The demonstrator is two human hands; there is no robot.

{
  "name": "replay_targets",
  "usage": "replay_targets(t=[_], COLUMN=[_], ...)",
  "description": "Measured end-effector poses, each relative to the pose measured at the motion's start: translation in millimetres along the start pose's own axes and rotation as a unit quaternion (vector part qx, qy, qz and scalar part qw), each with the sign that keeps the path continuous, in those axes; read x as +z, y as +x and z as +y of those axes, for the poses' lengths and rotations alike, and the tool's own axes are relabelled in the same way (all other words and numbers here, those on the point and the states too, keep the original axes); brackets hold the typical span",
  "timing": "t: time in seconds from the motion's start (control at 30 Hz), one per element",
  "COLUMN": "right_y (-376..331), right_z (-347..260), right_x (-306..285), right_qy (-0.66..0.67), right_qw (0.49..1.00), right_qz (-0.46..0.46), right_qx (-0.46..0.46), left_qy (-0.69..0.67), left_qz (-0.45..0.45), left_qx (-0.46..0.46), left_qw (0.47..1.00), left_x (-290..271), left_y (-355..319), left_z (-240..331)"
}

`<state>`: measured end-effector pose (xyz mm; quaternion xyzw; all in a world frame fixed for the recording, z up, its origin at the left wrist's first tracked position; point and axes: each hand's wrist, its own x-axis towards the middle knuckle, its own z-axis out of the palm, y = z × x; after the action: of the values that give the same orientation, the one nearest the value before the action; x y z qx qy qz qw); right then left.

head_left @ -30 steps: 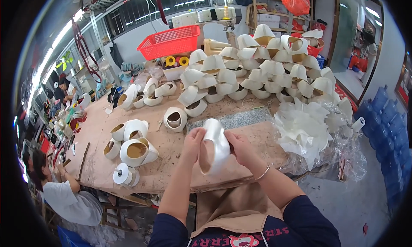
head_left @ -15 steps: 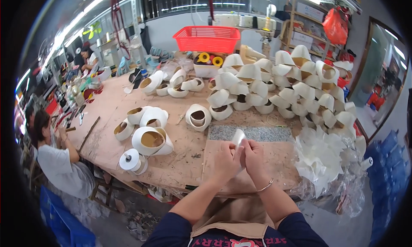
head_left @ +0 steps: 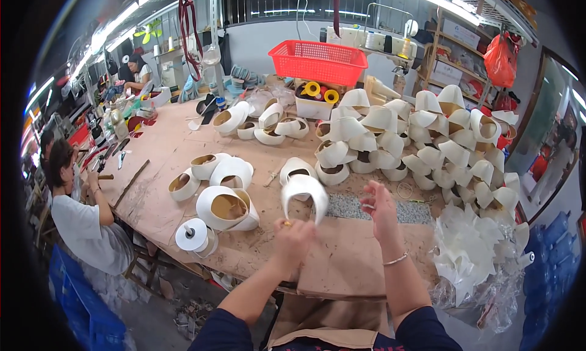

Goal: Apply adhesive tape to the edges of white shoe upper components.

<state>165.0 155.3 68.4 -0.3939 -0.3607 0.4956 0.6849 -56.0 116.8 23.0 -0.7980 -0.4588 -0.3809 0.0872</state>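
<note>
My left hand [head_left: 294, 244] is closed on the lower end of a white shoe upper [head_left: 304, 191], which bends in an arch above my fingers and is smeared by motion. A bit of yellow shows at those fingers. Behind the held piece, partly covered by it, sits another white shoe upper [head_left: 295, 167]. My right hand [head_left: 381, 214] is raised with its fingers apart and nothing visible in it. It is over the speckled stone slab [head_left: 406, 212], set at the far edge of a brown board [head_left: 342, 259].
White shoe uppers [head_left: 452, 137] are heaped at back right, with smaller groups [head_left: 227, 204] at left. Nearby are a thread spool [head_left: 194, 236], a red basket [head_left: 317, 61] and flat white pieces in clear plastic [head_left: 470, 244]. A person [head_left: 91, 223] sits at the table's left.
My hands were together on the white piece and are now apart. The left has swung leftward with the piece, which now arches open; the right has let go and risen. The whole view has shifted.
</note>
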Motion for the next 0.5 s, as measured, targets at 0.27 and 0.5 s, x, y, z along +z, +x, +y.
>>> replay_targets(t=[0.27,0.5], right_y=[-53.6,-75.2], right_z=[45.4,47.3], right_x=[-42.3,-29.9], right_qy=[-0.212,-0.389], right_qw=[0.963,0.911], right_qz=[-0.126,-0.131], right_qx=[0.105,0.044], left_qy=[0.095,0.162], left_qz=[0.007,-0.185], left_qx=[-0.068,-0.136], left_qw=[0.993,0.960], left_x=[75.8,102.1], left_y=[57.9,90.5], left_z=[-50.1,-114.3])
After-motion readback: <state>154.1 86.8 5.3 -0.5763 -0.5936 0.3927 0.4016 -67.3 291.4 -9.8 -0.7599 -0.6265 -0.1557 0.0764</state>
